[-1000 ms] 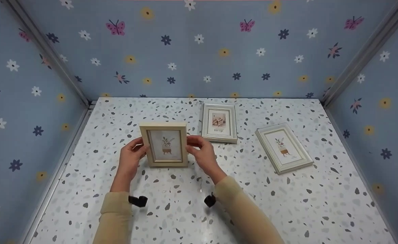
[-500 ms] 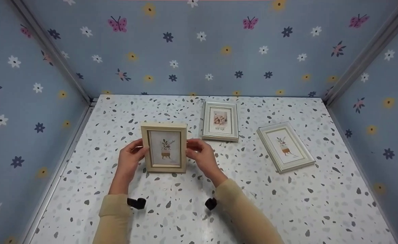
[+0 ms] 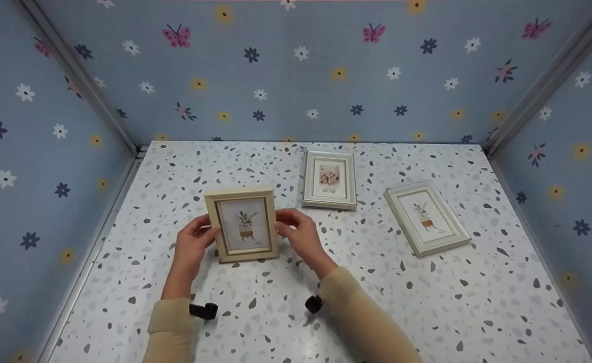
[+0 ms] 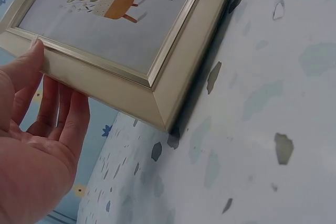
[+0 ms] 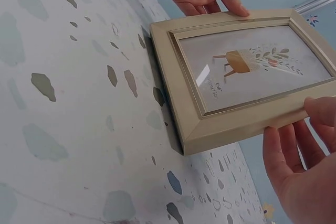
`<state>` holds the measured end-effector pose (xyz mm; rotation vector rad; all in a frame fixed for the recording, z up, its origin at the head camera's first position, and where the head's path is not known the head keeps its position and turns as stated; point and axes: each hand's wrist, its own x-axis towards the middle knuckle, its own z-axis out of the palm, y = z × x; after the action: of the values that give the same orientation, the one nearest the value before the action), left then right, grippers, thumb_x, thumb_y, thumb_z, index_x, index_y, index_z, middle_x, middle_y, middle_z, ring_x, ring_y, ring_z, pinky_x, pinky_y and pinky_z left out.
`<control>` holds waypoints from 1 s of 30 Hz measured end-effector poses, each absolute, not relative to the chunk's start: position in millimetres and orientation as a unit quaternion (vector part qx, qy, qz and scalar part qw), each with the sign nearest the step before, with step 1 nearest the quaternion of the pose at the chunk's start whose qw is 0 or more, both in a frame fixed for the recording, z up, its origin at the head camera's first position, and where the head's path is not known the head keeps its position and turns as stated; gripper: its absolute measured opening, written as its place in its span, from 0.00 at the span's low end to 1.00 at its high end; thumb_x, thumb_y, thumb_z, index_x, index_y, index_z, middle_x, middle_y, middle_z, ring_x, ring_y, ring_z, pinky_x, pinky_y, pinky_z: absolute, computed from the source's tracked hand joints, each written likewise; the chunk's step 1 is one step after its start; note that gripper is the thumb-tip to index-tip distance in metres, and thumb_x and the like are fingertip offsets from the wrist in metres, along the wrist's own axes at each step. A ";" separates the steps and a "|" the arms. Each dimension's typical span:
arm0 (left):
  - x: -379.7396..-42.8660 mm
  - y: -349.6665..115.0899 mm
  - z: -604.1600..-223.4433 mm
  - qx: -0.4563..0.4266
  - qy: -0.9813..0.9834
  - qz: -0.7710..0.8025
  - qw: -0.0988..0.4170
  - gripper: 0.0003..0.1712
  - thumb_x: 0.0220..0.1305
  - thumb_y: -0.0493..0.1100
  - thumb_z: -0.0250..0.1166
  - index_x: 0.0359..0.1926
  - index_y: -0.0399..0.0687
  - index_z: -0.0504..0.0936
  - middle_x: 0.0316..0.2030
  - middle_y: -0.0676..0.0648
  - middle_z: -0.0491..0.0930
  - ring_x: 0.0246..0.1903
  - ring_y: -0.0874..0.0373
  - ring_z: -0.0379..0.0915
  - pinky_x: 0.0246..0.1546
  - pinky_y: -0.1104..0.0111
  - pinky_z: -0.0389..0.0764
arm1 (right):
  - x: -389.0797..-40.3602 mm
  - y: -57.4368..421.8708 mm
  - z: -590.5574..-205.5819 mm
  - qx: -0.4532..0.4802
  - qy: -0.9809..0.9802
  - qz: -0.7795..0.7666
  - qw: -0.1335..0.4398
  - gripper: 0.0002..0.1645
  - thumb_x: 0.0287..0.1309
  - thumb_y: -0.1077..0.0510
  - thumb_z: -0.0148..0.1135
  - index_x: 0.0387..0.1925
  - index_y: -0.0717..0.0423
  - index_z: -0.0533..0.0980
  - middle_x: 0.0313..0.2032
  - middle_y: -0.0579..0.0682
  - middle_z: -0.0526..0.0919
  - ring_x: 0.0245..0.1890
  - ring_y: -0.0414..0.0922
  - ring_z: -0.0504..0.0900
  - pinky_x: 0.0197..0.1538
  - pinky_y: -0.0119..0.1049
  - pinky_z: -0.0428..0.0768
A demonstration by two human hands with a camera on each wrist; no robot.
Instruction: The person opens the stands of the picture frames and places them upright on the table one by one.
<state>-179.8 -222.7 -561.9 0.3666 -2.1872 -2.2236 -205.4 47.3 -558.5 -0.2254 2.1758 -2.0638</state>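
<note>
A cream picture frame (image 3: 246, 254) with a gold inner edge and a potted-plant print stands nearly upright between both hands, its lower edge at the tabletop. My left hand (image 3: 193, 242) pinches its left side, thumb on the front and fingers behind, as the left wrist view also shows the frame's border (image 4: 126, 95). On the opposite side my right hand (image 3: 303, 237) pinches the other edge the same way. In the right wrist view, the right-hand fingers (image 5: 294, 153) curl under the frame's border (image 5: 236, 135).
Behind and right of the hands, a silvery-white picture frame (image 3: 330, 205) with a pink print lies face up. Farther right, another pale frame (image 3: 442, 245) with a plant print lies at an angle. Blue flowered walls (image 3: 286, 91) enclose the speckled white table (image 3: 366, 312) on three sides.
Both hands have brought the cream frame slightly toward the person, and it now leans a little to the left at its top. The other two frames stay on the table.
</note>
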 end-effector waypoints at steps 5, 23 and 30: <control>-177.1 -221.1 -561.1 0.126 -0.698 -0.705 0.016 0.26 0.65 0.42 0.69 0.62 0.40 0.75 0.52 0.46 0.76 0.49 0.56 0.73 0.49 0.65 0.76 | -205.4 48.6 -558.4 -0.078 0.739 -0.666 0.058 0.15 0.63 0.57 0.68 0.51 0.51 0.81 0.47 0.45 0.84 0.49 0.43 0.80 0.51 0.39 0.79; -164.1 -207.4 -544.4 0.130 -0.627 -0.756 0.138 0.19 0.70 0.37 0.63 0.56 0.30 0.72 0.43 0.45 0.76 0.41 0.54 0.76 0.50 0.57 0.78 | -202.8 68.8 -552.2 -0.068 0.715 -0.695 0.042 0.17 0.64 0.59 0.66 0.53 0.57 0.80 0.47 0.51 0.85 0.49 0.46 0.82 0.51 0.39 0.81; -161.8 -193.2 -536.7 0.087 -0.616 -0.766 0.158 0.14 0.70 0.33 0.62 0.52 0.28 0.73 0.38 0.45 0.76 0.35 0.55 0.75 0.41 0.66 0.80 | -200.0 82.6 -552.5 -0.068 0.701 -0.709 0.038 0.18 0.65 0.59 0.66 0.55 0.61 0.78 0.49 0.57 0.84 0.50 0.47 0.81 0.51 0.38 0.81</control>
<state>-161.8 -193.2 -536.7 0.2500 -1.7627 -2.1919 -200.0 82.6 -552.5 -0.2070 2.1504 -2.1743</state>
